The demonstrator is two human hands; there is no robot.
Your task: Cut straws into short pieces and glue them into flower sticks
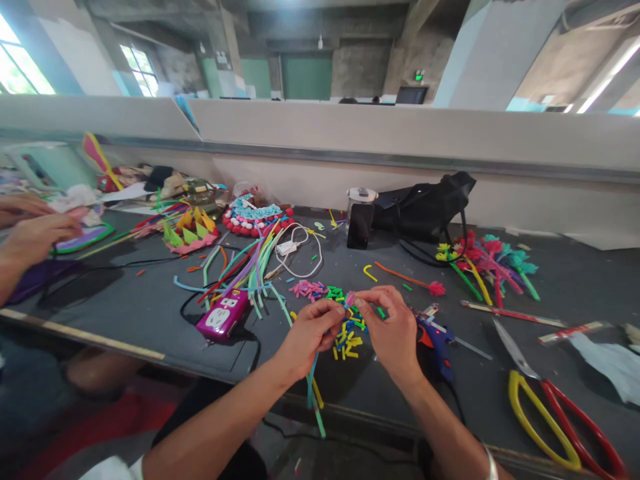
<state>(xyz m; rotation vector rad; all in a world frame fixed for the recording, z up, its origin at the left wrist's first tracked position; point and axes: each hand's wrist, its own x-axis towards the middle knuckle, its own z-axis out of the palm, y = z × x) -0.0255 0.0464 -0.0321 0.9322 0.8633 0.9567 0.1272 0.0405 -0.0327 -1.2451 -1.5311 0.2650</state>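
Note:
Over the front of the dark table, my left hand and my right hand meet, fingers pinched together on a small pink pipe-cleaner flower. A bit of blue shows under it at my left fingertips. Below my hands lie short cut pipe-cleaner pieces: yellow ones, green ones and a pink heap. Long blue, yellow and green pipe cleaners hang past the table edge beneath my left hand; whether it grips them is hidden. A blue glue gun lies just right of my right wrist.
Large scissors lie at the right. Finished pipe-cleaner flowers, a black bag and a phone stand behind. A magenta power strip with cables is at left. Another person's hands work at far left.

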